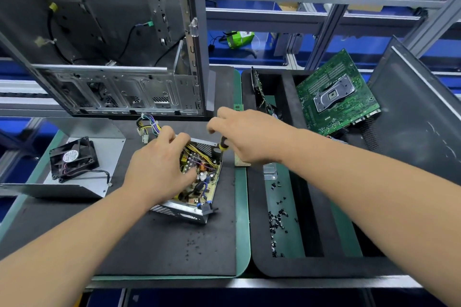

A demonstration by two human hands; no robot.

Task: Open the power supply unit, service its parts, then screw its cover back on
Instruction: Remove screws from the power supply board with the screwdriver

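- Power supply unit lying open on the black mat in the middle of the worktop, cover off, circuit board and yellow wires exposed.
- Left hand laid over the unit's left side, palm down; fingers bent over the yellow wires at the far edge, thumb down among the board parts. Touching for certain; whether actually pinching a wire, cannot tell.
- Right hand above the unit's far right corner, fingers curled round the black-and-yellow handle of a screwdriver, held nearly upright, shaft pointing down into that corner.
- Wire bundle with white plugs trailing off the unit's far left, just beyond the left hand's fingertips.
- Black fan resting on a grey metal cover at left, well apart from the unit.
- Computer case standing open behind the unit.
- Green motherboard leaning in the black tray at right.
- Small black screws scattered in the tray's near compartment.
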